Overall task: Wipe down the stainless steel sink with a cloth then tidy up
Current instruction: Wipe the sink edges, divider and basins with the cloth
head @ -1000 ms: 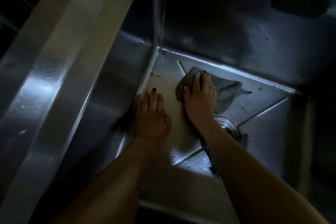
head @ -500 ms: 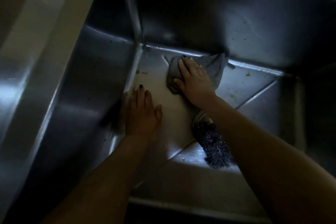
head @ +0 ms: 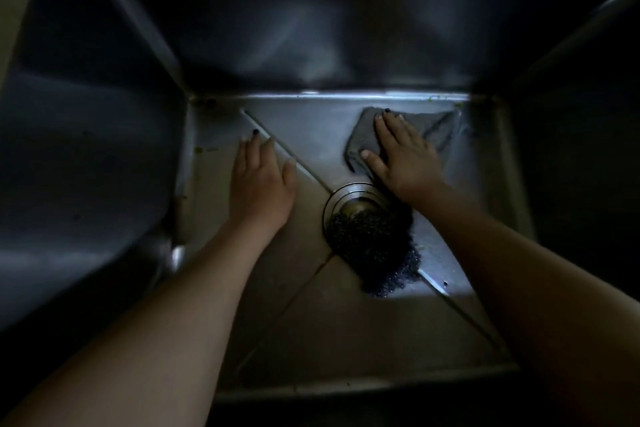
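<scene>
I look down into a deep stainless steel sink (head: pixel 301 118) in dim light. A grey cloth (head: pixel 433 126) lies flat on the sink floor near the back wall, right of centre. My right hand (head: pixel 401 156) presses down on the cloth, fingers spread over it. Flat on the bare sink floor to the left rests my left hand (head: pixel 259 180), fingers apart and holding nothing. Small green scraps (head: pixel 204 150) stick near the left and back edges.
The round drain (head: pixel 349 204) sits in the middle of the floor, between my wrists. A dark steel scourer (head: pixel 377 250) lies partly over it toward the near side. Tall steel walls close in on all sides.
My right hand has slid the cloth from the back left corner to the right along the back wall. The view has swung to face the sink squarely. My left hand stays flat on the floor.
</scene>
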### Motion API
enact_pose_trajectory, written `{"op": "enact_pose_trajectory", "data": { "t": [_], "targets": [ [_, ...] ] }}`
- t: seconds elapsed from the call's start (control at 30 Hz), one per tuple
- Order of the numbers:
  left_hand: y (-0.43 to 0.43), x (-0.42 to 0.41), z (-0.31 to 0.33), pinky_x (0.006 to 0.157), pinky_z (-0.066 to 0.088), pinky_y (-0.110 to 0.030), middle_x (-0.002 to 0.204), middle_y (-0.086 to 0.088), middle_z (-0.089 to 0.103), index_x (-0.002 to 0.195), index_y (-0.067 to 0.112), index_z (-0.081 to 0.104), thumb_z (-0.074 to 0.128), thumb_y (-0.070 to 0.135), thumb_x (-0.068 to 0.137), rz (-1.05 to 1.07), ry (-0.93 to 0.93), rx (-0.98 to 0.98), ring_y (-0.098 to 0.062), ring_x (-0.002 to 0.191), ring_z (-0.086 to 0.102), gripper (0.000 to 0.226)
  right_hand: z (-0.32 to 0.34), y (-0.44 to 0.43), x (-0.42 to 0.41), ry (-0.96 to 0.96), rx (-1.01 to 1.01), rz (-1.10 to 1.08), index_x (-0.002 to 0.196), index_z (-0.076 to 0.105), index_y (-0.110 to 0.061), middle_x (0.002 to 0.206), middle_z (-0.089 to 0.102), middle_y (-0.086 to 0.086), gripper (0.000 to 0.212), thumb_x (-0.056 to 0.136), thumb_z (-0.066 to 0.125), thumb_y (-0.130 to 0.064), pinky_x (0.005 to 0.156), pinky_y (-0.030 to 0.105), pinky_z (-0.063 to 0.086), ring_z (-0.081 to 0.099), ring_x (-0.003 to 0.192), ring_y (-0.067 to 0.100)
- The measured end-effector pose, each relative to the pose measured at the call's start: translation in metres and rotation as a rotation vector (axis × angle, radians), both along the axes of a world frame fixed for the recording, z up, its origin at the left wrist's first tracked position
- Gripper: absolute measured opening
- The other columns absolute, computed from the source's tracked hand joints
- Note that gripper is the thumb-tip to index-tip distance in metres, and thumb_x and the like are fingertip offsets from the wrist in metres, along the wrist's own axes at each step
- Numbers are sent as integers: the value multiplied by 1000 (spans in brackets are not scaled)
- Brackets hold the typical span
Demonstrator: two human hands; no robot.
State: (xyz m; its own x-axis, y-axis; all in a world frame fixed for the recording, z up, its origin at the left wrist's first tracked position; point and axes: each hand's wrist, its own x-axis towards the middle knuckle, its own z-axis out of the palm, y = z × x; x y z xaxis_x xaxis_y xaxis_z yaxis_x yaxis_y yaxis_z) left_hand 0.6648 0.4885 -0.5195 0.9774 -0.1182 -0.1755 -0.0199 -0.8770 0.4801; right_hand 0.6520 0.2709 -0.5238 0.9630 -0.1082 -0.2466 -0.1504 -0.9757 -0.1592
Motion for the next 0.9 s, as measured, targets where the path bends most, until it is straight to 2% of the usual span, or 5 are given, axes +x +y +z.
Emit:
{"op": "enact_pose_trajectory", "data": {
  "t": [0.2, 0.5, 0.67, 0.8, 0.9],
  "targets": [
    [-45, 12, -13, 115, -4, -34, 157, -5, 6, 146, 13, 19, 30, 34, 97, -102, 19, 36, -19, 144, -4, 54, -1, 7, -39, 27, -26, -105, 149, 6, -28, 158, 4, -4, 69, 92, 29, -60, 106, 41, 20, 10, 143, 22],
    [-79, 27, -30, 115, -8, -39, 157, -1, -1, 146, 32, 16, 26, 39, 97, -73, -15, 87, -20, 143, -9, 51, -4, 6, -43, 30, -6, -109, 148, 4, -35, 158, 0, -7, 70, 90, 29, -63, 105, 41, 19, 8, 141, 22],
    [-80, 21, -39, 115, -6, -41, 157, -5, -1, 147, 32, 14, 28, 43, 95, -88, -100, 179, -24, 143, -7, 54, -10, 1, -35, -36, -32, -97, 148, 10, -35, 158, 9, -5, 85, 72, 1, -72, 107, 41, 16, 12, 141, 22],
    [-79, 22, -41, 114, -6, -41, 157, -6, 0, 147, 31, 14, 27, 44, 95, -95, -111, 188, -25, 143, -6, 55, -13, -7, -11, -81, -30, -195, 148, 11, -31, 158, 10, -3, 68, 90, 23, -64, 109, 42, 12, 10, 143, 22],
    [-79, 22, -40, 114, -4, -41, 157, -6, 3, 146, 31, 17, 30, 44, 94, -85, -114, 173, -25, 144, -4, 55, -13, -13, 1, -113, -53, -300, 149, 10, -31, 158, 11, -3, 63, 94, 26, -58, 109, 41, 13, 10, 143, 21]
  ]
}}
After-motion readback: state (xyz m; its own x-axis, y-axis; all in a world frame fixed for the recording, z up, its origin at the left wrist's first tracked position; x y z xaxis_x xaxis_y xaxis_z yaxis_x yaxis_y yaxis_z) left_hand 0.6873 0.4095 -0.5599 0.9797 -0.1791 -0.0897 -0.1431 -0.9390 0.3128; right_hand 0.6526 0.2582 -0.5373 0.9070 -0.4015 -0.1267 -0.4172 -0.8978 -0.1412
